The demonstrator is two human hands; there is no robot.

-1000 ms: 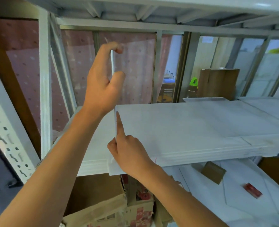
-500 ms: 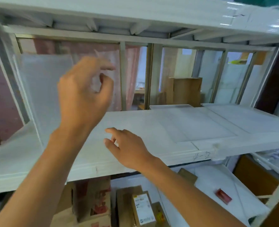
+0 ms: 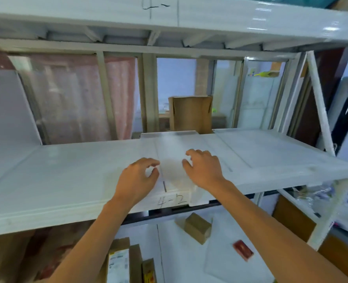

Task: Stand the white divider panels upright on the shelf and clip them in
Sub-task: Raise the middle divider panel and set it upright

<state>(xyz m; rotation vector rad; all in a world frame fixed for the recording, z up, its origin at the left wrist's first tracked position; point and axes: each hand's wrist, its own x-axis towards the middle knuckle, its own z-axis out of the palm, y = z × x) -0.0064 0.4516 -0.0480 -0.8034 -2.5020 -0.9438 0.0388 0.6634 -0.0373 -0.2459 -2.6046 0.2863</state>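
A white shelf (image 3: 67, 180) runs across the view at chest height. One white divider panel (image 3: 3, 107) stands upright at its far left. More white panels lie flat in a stack (image 3: 175, 144) in the middle of the shelf, and another flat one (image 3: 271, 148) lies to the right. My left hand (image 3: 138, 178) and my right hand (image 3: 204, 166) hover over the near end of the flat stack, fingers curled and apart, holding nothing. A handwritten mark "4-2" (image 3: 171, 201) is on the shelf's front edge below them.
An upper shelf (image 3: 169, 15) hangs close overhead. A slanted metal brace (image 3: 320, 107) bounds the right end. Behind the shelf stands a cardboard box (image 3: 191, 113). Below lie cardboard boxes (image 3: 197, 227), a small red box (image 3: 243, 250) and white sheets.
Both hands let go of the upright panel at the left. The view swung right, and the hands came down together over the flat stack in the middle.
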